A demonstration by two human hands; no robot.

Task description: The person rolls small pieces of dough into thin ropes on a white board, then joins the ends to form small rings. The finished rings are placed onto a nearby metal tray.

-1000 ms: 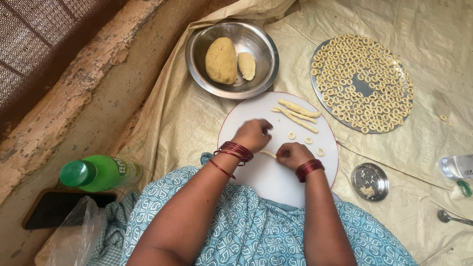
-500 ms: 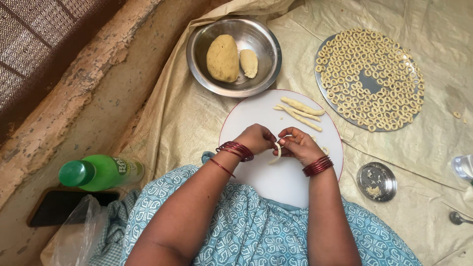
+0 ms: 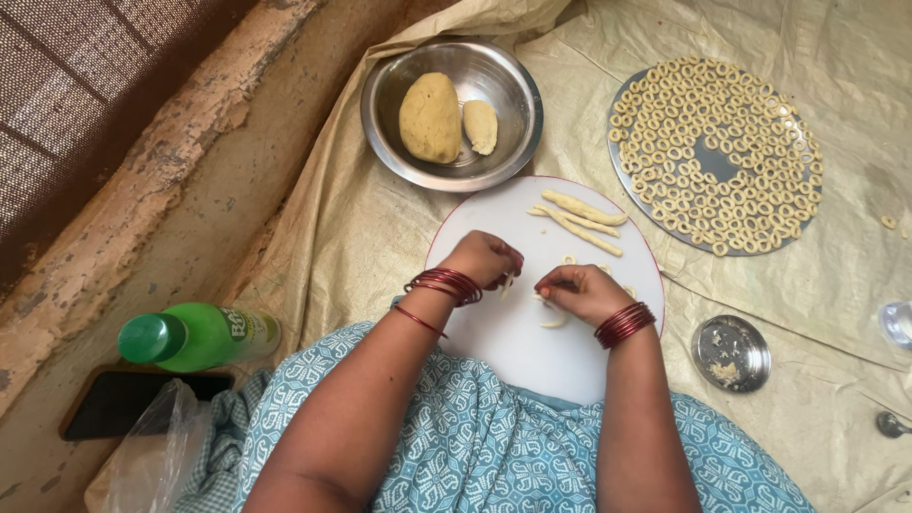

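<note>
Curled fingers (image 3: 496, 255) hide the dough piece; clear bottle (image 3: 897, 323) cut off.

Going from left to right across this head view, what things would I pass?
Black phone → green bottle → steel bowl of dough → left hand → right hand → round tray of dough rings.

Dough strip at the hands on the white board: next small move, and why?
Probably curl the strip's ends together into a ring. Both hands, left hand and right hand, pinch small dough pieces over the white board. Finished rings cover the round tray, and more rolled strips wait on the board's far side, so ring shaping looks like the pattern.
</note>
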